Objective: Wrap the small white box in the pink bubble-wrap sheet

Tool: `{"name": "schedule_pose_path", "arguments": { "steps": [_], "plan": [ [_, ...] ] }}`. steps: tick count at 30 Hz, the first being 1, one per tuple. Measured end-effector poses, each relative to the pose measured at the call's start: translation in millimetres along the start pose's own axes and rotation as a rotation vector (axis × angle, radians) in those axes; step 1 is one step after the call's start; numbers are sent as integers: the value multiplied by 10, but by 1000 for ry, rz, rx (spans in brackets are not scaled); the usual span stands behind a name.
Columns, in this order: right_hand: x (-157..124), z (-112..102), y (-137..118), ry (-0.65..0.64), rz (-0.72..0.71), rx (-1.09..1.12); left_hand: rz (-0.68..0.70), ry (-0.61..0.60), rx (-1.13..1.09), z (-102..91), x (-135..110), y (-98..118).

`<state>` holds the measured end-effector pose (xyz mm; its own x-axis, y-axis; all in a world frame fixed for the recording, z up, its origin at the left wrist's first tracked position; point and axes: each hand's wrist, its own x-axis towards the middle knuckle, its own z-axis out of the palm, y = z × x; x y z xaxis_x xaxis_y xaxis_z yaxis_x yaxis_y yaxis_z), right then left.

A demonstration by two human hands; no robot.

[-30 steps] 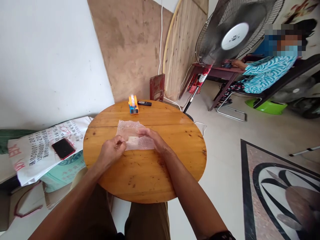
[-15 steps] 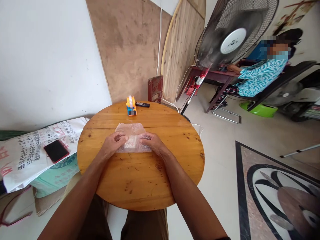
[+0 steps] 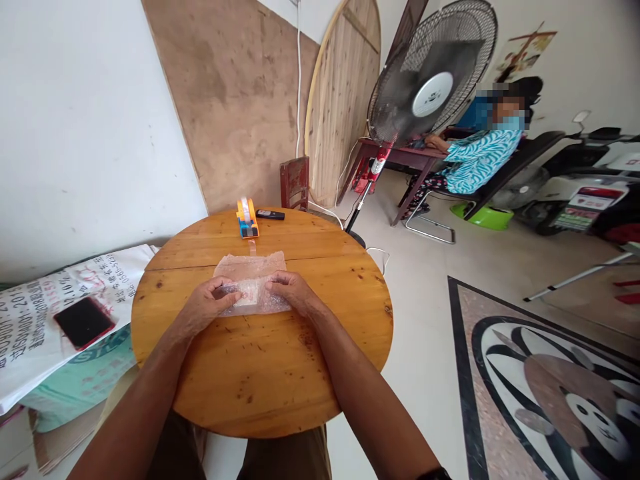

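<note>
A sheet of clear bubble wrap (image 3: 255, 265) lies on the round wooden table (image 3: 270, 367), its near part folded over a small pale, flat object (image 3: 249, 293) whose kind I cannot make out. My left hand (image 3: 207, 301) grips the left side of the fold, thumb on top and fingers at the edge. On the right side, my right hand (image 3: 291, 291) pinches the wrap the same way. The wrap's far part spreads flat beyond both hands. Past it stands an orange and blue tape dispenser (image 3: 247, 219), with a strip of clear tape (image 3: 253, 247) in front of it.
A dark handheld device (image 3: 271, 215) lies beside the dispenser. White printed sacks (image 3: 115, 280) with a phone (image 3: 84, 323) on them stand at the left. Behind the table are a wooden chair (image 3: 295, 183) and a standing fan (image 3: 433, 93). A person (image 3: 483, 157) sits at a desk at right.
The head view has shifted right, so everything sits further left. The near edge of the bubble wrap looks folded further over the pale object, and both thumbs now press on it.
</note>
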<state>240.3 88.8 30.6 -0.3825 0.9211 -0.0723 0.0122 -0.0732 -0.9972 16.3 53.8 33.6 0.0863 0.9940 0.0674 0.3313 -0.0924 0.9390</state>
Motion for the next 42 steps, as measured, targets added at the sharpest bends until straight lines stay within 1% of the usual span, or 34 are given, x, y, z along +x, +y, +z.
{"name": "schedule_pose_path", "arguments": {
  "steps": [4, 6, 10, 16, 22, 26, 28, 32, 34, 36, 38, 40, 42],
  "plan": [
    [-12, 10, -9, 17, -20, -10, 74, 35, -36, 31, -2, -1],
    [-13, 16, -14, 25, -22, -20, 89, 35, -40, 48, 1, -17],
    [-16, 31, -31, 29, -5, -18, 74, 42, -53, 65, -6, -23],
    [-14, 13, -67, 90, -9, -55, 63, 64, -71, 86, 3, 12],
    [-39, -27, -110, 45, 18, -120, 113, 15, -85, 100, 33, -48],
    [-50, -86, -106, -23, 14, -285, 76, 20, -96, 108, 30, -44],
    [-44, -115, -84, -20, -19, -392, 50, 15, -103, 112, 31, -32],
    [-7, -137, -25, 96, -106, -599, 15, 8, -105, 118, 50, -29],
    [13, -129, -6, 128, -117, -647, 4, 6, -116, 124, 62, -36],
    [21, -107, -4, 131, -112, -673, -1, 5, -123, 131, 71, -38],
    [6, -68, -23, 173, -155, -728, 4, 11, -130, 137, 72, -36],
    [-35, -6, -60, 276, -301, -816, 16, 13, -139, 141, 70, -35],
    [-92, 73, -102, 351, -509, -927, 29, 8, -143, 143, 71, -42]
  ]
}}
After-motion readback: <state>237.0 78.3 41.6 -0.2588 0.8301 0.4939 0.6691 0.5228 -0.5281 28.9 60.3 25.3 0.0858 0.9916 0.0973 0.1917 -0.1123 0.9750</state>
